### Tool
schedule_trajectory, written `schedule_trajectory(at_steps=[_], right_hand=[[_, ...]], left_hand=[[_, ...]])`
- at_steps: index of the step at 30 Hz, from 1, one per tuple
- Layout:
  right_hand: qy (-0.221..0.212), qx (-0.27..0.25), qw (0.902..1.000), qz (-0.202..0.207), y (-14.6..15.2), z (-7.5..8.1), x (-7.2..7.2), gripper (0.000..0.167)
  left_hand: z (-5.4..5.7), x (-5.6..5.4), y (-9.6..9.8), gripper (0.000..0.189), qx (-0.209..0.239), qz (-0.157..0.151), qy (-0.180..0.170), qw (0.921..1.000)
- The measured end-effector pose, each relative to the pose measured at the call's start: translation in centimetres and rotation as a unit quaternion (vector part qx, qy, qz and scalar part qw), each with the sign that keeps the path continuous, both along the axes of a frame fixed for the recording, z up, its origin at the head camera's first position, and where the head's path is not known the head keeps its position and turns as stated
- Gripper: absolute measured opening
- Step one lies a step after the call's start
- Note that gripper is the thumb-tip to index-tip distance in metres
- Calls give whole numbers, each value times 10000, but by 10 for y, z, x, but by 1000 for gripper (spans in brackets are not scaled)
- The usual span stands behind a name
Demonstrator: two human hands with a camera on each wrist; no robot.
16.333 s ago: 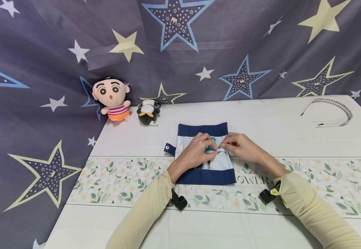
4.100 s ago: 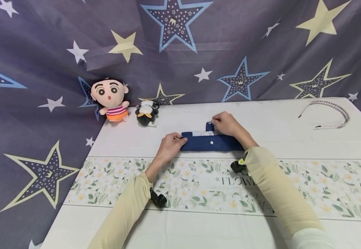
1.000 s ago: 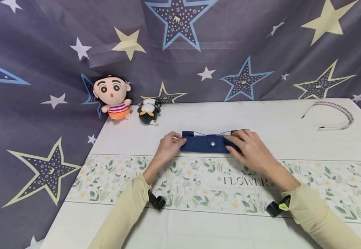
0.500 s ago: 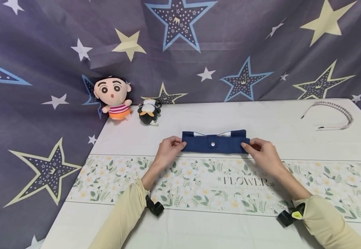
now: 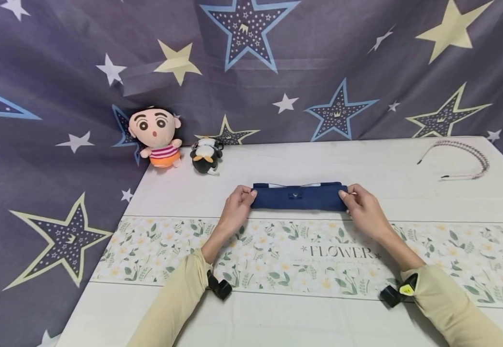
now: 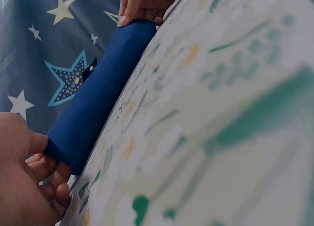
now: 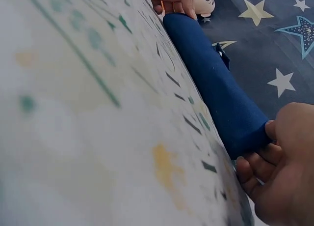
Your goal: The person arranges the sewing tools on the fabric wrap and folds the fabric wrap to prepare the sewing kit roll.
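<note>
A navy roll-up fabric pouch (image 5: 316, 198) lies folded into a long strip across the middle of the table. Its snap strap (image 5: 295, 194) is fastened over the front, and slivers of white lining show along the back edge. My left hand (image 5: 236, 205) pinches the left end, thumb on top. At the opposite end my right hand (image 5: 366, 209) grips the pouch the same way. Both wrist views show the pouch (image 6: 103, 88) as a rounded roll, with the left thumb and fingers (image 6: 37, 142) and the right thumb and fingers (image 7: 270, 137) at its ends. Its contents are hidden.
A doll in a striped shirt (image 5: 161, 137) and a penguin plush (image 5: 205, 156) sit at the back left. A headband (image 5: 479, 154) lies at the back right. Under the forearms runs a flower-print band (image 5: 277, 260) of the tablecloth. A starry curtain (image 5: 251, 96) hangs behind.
The pouch lay open with scissors inside, then was folded and its strap snapped down. My right hand has moved from the strap to the right end; the pouch's front has since tilted.
</note>
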State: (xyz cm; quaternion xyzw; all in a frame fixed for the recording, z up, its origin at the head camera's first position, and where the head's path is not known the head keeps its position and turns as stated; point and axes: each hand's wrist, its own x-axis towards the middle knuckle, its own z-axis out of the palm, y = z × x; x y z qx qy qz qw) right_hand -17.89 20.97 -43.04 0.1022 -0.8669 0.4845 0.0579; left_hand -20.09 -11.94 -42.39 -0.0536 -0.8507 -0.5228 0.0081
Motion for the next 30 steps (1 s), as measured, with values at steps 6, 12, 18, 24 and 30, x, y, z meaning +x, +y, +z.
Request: schedule_trajectory(at_steps=[6,12,18,24,30], right_hand=[[-192,-13,9998,81,1,3,-6,28],[-98,-105,9998,153,5,5,-8,25],[220,-181,9995,153,11,2,-14,22],[281,-33,9996,-78,14,0,-19,24],[228,7,9997,-20,15,-2,-21,24]], left_hand=[[-1,-5,1,26,167,98,-68,9998],[1,-10,0,21,225,16,-8,9997],[-2,-17,0,21,-97,-153,321,9993],[0,-25,2,22,-252,-165,386,9988],[3,-31,2,26,-246,-38,-144,9996]])
